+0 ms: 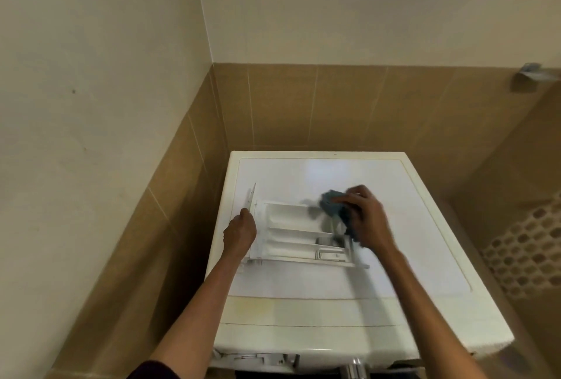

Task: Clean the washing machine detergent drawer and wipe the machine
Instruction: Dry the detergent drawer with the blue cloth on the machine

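So the detergent drawer (pixel 288 237) is pulled right out and laid flat on top of the washing machine (pixel 334 275), over toward the lid's left edge and about halfway back; its compartments are turned up and its front panel is pointed at the left edge. The empty slot (pixel 252 359) it belongs in can be seen at the front left corner of the machine, right at the bottom of the view.

The drawer is gripped at its panel end by the left hand (pixel 239 234), fingers curled round the plastic and thumb up against the panel. A blue-grey cloth (pixel 332 204) is bunched up in the right hand (pixel 367 221), fingers closed over it; it's pressed at the drawer's far right corner, with part of it hanging down along the right end. That hand and the cloth are pretty smeared with blur, so exactly where the cloth touches can't be made out.

The machine is tucked into a corner of brown-tiled wall (pixel 303 105). A perforated basket (pixel 522 254) is parked just past the machine's right edge, and a metal fitting (pixel 529 73) is fixed to the wall up at the right.
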A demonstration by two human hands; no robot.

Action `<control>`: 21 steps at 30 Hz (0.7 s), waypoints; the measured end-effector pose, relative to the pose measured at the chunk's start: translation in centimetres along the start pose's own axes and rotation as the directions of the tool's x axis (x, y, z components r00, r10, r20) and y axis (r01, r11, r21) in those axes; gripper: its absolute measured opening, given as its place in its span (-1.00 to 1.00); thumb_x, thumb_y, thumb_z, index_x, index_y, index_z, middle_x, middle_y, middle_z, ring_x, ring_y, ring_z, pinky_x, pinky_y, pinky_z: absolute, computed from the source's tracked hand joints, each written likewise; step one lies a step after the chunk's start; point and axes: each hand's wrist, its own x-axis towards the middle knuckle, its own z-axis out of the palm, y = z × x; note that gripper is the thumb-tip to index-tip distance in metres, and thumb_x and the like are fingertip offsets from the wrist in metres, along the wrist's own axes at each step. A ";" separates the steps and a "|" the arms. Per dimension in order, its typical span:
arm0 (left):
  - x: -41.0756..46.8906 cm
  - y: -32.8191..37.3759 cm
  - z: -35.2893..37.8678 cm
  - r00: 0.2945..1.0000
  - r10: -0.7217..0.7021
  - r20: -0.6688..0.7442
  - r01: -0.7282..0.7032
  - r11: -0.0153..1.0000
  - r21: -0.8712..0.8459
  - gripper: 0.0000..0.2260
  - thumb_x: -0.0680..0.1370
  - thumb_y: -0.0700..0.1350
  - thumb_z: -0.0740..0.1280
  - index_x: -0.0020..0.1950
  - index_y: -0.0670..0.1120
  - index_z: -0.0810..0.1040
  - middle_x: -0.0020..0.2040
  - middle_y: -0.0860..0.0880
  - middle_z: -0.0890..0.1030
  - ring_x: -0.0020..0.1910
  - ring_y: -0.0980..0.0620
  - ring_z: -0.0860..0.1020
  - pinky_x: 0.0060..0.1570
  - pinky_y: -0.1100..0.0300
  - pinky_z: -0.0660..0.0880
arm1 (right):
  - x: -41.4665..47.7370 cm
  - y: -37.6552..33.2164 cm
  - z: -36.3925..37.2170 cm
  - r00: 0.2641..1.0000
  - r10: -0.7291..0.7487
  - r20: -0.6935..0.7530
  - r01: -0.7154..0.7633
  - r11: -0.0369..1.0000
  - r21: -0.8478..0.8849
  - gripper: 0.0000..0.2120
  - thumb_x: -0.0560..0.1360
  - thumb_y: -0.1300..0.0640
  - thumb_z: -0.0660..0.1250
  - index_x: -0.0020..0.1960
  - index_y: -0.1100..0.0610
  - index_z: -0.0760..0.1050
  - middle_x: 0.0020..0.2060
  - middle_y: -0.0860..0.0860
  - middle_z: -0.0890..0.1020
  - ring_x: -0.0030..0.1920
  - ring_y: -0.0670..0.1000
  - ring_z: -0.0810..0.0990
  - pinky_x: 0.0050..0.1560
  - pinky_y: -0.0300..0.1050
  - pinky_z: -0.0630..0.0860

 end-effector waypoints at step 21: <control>-2.5 0.4 0.7 0.999 -0.052 -0.013 0.051 0.996 -0.075 -0.56 0.66 0.02 -0.07 0.36 -0.19 0.38 0.33 -0.16 0.45 0.32 -0.14 0.40 0.32 0.06 0.27 | -0.2 1.9 -0.4 0.897 0.184 0.401 -0.163 0.983 -0.085 -0.81 0.44 0.45 0.27 -0.13 0.22 0.58 -0.16 0.14 0.54 -0.17 0.08 0.52 -0.19 -0.07 0.52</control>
